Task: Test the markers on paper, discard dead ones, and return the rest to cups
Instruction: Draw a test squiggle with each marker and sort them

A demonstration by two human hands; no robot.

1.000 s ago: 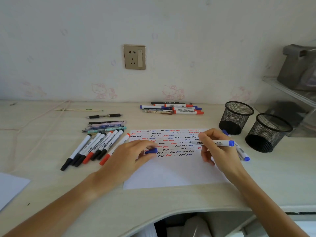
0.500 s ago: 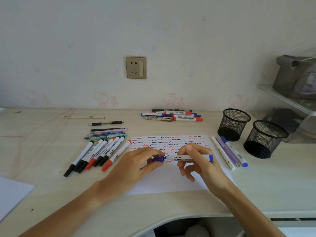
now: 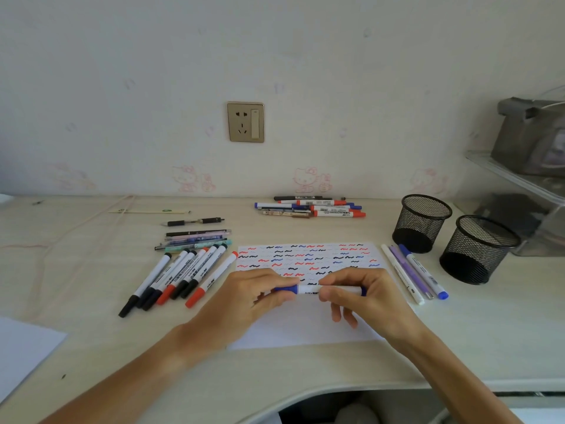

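Note:
A white marker with blue ends [image 3: 308,290] lies level above the test paper [image 3: 305,328], held between both hands. My left hand [image 3: 244,298] pinches its blue cap end, and my right hand [image 3: 363,298] grips the barrel. The cap sits against the barrel. The paper's upper half is covered with red, blue and black squiggles. Two black mesh cups [image 3: 421,223] [image 3: 478,249] stand at the right with nothing visible inside. Three markers [image 3: 412,273] lie between the paper and the cups.
A fan of black and red markers [image 3: 183,275] lies left of the paper, with several pens [image 3: 195,238] behind it. Another marker pile [image 3: 312,207] sits near the wall. A white sheet [image 3: 21,350] lies at the far left. A clear shelf unit [image 3: 526,191] stands at the right.
My right hand brought the blue marker from the paper's right side to its middle. My left hand met it with the blue cap, and the cap now sits on the marker's end.

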